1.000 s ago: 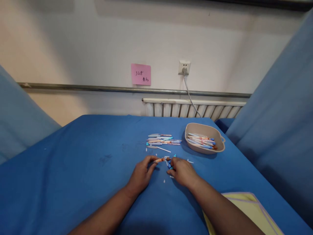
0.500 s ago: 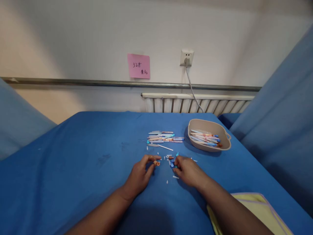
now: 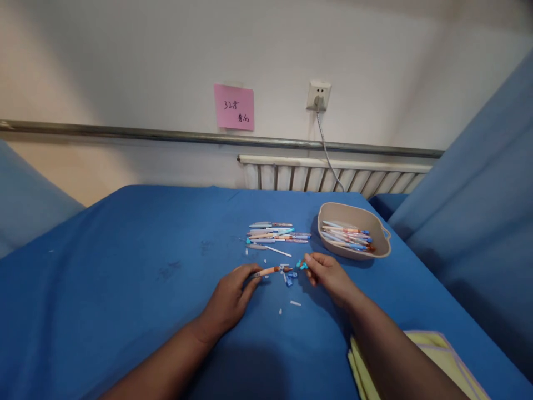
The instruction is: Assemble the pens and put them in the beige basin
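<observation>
See the blue cloth (image 3: pixel 137 311) covering the whole surface, and near its near right corner a folded yellow cloth (image 3: pixel 437 353), partly hidden by the right forearm. Find the beige basin (image 3: pixel 353 254) by the far right corner, with a batch of pens (image 3: pixel 347 236) inside. Notice more pens (image 3: pixel 277 237) lying left of the basin, toward the far edge, outside it. Judge the work partway: some pens gathered in the basin, others out on the cloth, parts loose. Grip the orange pen (image 3: pixel 268 271) in the left hand (image 3: pixel 229 294), closed around its rear end, tip toward the right edge. Pinch turquoise pieces (image 3: pixel 303 265) in the right hand (image 3: pixel 331 276), fingers closed. Spot blue caps (image 3: pixel 292 276) between the hands, and white slivers (image 3: pixel 295 303) nearer the near edge.
</observation>
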The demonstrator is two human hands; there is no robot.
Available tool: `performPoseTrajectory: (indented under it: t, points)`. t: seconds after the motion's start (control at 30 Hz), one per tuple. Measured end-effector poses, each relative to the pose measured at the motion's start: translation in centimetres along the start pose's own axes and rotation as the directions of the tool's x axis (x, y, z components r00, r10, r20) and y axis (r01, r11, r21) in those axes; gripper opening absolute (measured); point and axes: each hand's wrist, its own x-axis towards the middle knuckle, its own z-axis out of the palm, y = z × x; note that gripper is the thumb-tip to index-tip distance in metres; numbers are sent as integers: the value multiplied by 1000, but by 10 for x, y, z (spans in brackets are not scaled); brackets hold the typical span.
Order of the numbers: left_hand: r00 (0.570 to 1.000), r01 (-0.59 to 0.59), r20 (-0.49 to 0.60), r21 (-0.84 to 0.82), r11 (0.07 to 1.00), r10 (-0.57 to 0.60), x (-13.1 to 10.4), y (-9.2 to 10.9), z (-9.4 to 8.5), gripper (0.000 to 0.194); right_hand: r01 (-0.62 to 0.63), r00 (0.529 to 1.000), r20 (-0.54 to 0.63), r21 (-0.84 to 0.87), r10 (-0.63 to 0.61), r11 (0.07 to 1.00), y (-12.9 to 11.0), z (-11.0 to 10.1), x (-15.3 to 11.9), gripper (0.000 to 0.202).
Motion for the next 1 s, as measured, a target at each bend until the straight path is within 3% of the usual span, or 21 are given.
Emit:
performPoseTrajectory:
  t: [0.13, 0.3, 0.4, 0.53, 0.67, 0.83, 0.93, 1.0]
  points:
    - [997, 77, 8, -20, 997, -77, 3, 4, -4, 28, -11, 995, -103, -11, 10, 1000, 3, -9, 4, 44]
    - [993, 121, 15, -23, 992, -120, 5, 6, -5, 32, -20, 992, -125, -28, 17, 999, 6, -20, 10, 35]
    - [992, 121, 25, 25, 992, -122, 4, 9, -6, 31, -21, 997, -77, -129, 11, 991, 3, -25, 7, 29]
    - [992, 91, 78, 57, 994, -95, 3, 11, -4, 26, 20, 996, 91, -358, 14, 934, -1, -21, -3, 27]
    - [990, 67, 124, 55, 996, -73, 2, 10, -1, 26, 126, 968, 244, -666, 55, 736, -7, -2, -18, 14]
    - [990, 59, 130, 4, 998, -59, 1, 11, 0, 24, 220, 965, 259, -894, 49, 390, -16, 20, -30, 23]
    - [988, 59, 142, -14, 998, -56, 1, 13, 2, 23, 259, 958, 284, -923, 50, 285, -16, 25, -32, 18]
    - [989, 53, 139, -21, 998, -50, 0, 13, 4, 22, 267, 956, 289, -926, 46, 268, -15, 25, -31, 17]
